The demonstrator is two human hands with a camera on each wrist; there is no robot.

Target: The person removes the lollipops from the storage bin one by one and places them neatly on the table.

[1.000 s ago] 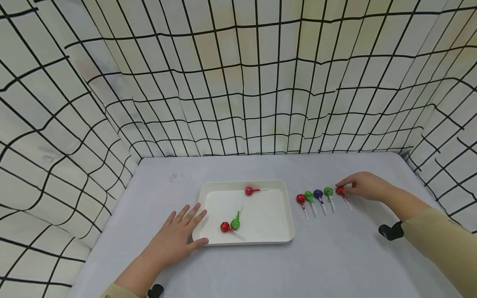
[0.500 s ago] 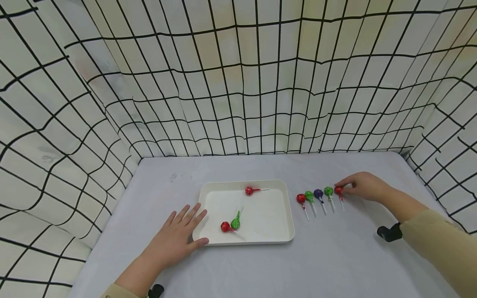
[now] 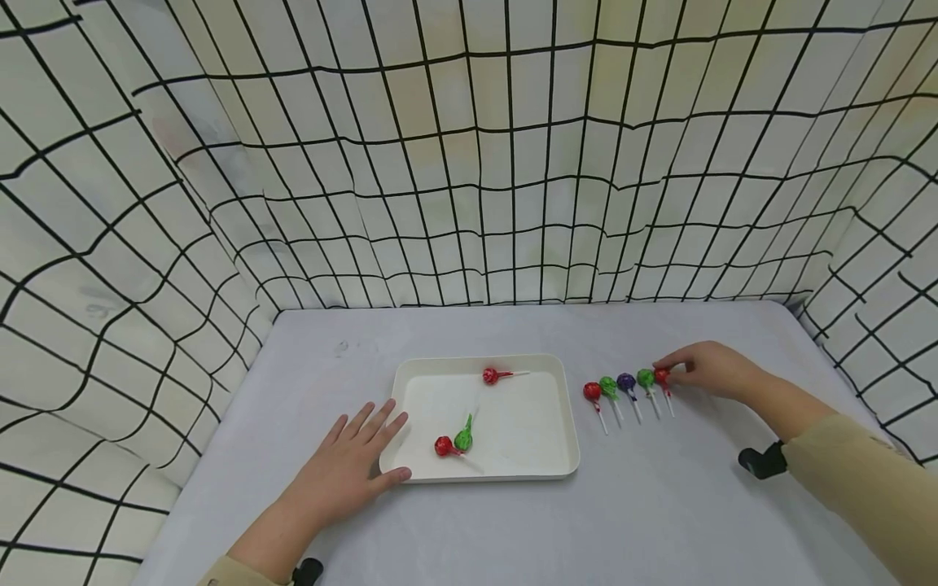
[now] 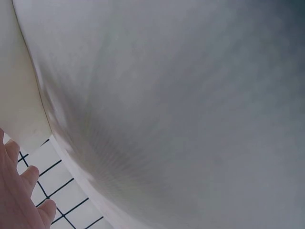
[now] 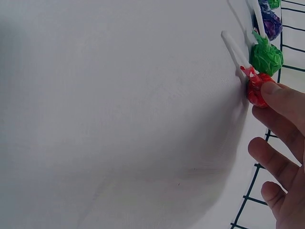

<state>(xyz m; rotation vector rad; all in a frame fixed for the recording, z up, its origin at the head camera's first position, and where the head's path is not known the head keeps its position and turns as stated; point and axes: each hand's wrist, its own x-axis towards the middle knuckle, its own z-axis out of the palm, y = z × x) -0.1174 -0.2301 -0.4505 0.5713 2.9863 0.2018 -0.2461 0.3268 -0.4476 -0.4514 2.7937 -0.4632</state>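
My right hand pinches the head of a red lollipop between thumb and index finger, at the right end of a row on the table. Right beside it lies a green lollipop, then a purple lollipop, another green lollipop and a red lollipop, sticks toward me. My left hand is spread flat at the left edge of a white tray. On the tray are a red lollipop near the back, and a red lollipop against a green lollipop.
A white cloth covers the table. White walls with a black grid rise behind it and on both sides. Dark wrist mounts, one a black piece, sit at both sleeves.
My right hand has shifted slightly left, bringing the red lollipop in against the green one at the row's end and turning its stick more upright. The left hand has stayed put.
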